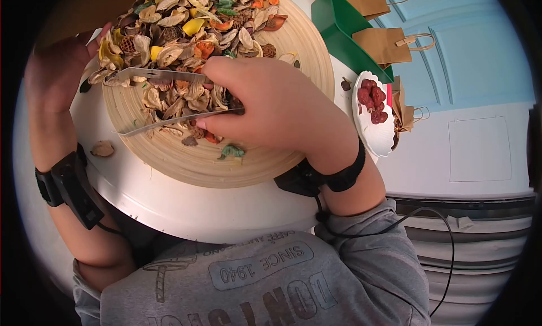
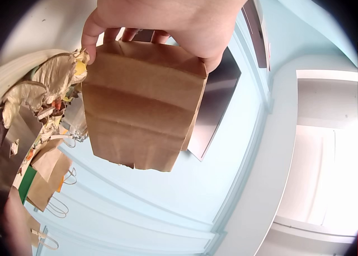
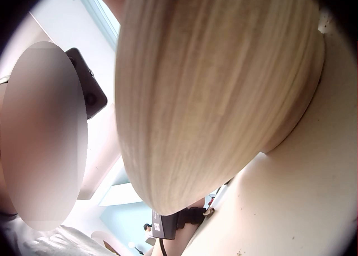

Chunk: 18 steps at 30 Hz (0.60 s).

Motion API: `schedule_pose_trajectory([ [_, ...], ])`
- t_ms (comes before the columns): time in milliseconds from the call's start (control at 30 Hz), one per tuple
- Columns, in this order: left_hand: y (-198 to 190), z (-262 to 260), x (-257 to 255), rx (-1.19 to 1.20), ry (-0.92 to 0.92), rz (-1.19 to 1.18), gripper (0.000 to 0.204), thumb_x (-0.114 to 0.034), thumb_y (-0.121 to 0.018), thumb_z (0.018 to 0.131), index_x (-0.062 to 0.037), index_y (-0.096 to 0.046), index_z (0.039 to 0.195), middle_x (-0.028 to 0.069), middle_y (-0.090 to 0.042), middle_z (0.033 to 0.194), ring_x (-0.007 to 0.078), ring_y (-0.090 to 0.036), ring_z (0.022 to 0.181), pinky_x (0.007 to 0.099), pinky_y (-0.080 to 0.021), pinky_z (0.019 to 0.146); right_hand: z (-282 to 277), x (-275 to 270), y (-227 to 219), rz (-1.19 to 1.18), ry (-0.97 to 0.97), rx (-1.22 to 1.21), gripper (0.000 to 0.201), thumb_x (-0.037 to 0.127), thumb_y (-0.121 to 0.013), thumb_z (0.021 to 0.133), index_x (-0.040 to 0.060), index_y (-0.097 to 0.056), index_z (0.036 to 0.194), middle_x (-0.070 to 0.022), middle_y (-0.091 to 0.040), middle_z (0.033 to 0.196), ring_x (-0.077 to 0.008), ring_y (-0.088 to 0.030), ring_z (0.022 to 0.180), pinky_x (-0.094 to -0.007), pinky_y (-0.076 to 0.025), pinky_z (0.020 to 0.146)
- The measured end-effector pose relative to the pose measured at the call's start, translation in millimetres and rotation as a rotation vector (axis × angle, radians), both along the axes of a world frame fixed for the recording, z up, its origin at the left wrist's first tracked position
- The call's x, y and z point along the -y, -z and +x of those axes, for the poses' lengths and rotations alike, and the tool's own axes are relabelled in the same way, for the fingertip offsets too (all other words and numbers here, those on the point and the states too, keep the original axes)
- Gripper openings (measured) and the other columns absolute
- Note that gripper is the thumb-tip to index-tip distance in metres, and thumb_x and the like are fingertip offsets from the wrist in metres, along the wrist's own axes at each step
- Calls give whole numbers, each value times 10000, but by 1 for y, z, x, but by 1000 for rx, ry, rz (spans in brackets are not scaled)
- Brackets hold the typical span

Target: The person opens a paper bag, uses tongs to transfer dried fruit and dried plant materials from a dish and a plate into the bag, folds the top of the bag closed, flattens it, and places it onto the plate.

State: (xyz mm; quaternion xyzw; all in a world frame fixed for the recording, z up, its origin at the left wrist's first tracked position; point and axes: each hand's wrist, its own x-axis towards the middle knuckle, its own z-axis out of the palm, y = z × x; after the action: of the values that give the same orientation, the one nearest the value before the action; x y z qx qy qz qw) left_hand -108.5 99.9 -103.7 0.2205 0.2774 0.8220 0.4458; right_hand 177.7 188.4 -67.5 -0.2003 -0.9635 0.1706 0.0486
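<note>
In the head view my right hand (image 1: 271, 103) holds metal tongs (image 1: 164, 74) between thumb and fingers. The two arms of the tongs are spread and point left over potpourri (image 1: 192, 97), a mix of dried petals, small cones and orange and yellow pieces. It lies heaped in a wide wooden bowl (image 1: 254, 170), whose ribbed outside (image 3: 212, 99) fills the right wrist view. At the bowl's left side my left hand (image 1: 53, 74) grips a brown paper bag (image 2: 142, 110), fingers and thumb round one end. Dried petals (image 2: 53, 74) are close beside the bag in the left wrist view.
The bowl stands on a round white table (image 1: 169, 213), a loose petal (image 1: 103, 149) to its left. Rightward are a green box (image 1: 336, 21), paper bags (image 1: 387, 46) and a white plate (image 1: 384, 145) with wrinkled red fruits (image 1: 374, 100). A black cable (image 1: 389, 229) hangs from my right wrist.
</note>
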Motion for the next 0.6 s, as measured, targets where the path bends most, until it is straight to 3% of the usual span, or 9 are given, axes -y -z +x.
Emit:
schedule_pose_trajectory([
  [33,-18,26,-7,13,-39,-32,694,-593,-456,899,-156,-444,1438,124,-433,1442,345,-423,1307,608,-381,996,0,0,0,-1,0,2,396,341,-734,800,55,-557,1009,-171,-620,859,-388,-617,835,-449,-474,687],
  [67,-8,2,-8,25,-77,-64,716,-617,-455,888,-168,-438,1446,121,-425,1447,347,-416,1310,618,-372,993,0,-1,1,-5,-3,-2,396,342,-734,801,54,-557,1007,-170,-619,858,-387,-616,835,-448,-473,688],
  [367,-23,22,-10,9,-295,-178,735,-660,-401,890,-194,-431,1457,115,-416,1453,355,-395,1323,646,-336,1002,0,-2,2,-3,-10,-25,386,329,-741,798,51,-567,1000,-159,-614,850,-369,-612,816,-428,-471,683],
  [433,-6,-4,-2,250,398,212,739,-664,-389,894,-190,-429,1460,115,-410,1462,361,-388,1331,650,-326,1009,1,-2,3,5,-18,-37,383,323,-744,796,50,-570,999,-156,-612,840,-358,-613,800,-419,-470,674],
  [600,11,-12,-4,149,447,327,748,-669,-385,896,-186,-422,1465,119,-390,1482,372,-374,1340,655,-327,1005,2,-1,6,0,-2,-83,363,303,-763,780,45,-578,957,-124,-560,727,-288,-570,662,-377,-428,593],
])
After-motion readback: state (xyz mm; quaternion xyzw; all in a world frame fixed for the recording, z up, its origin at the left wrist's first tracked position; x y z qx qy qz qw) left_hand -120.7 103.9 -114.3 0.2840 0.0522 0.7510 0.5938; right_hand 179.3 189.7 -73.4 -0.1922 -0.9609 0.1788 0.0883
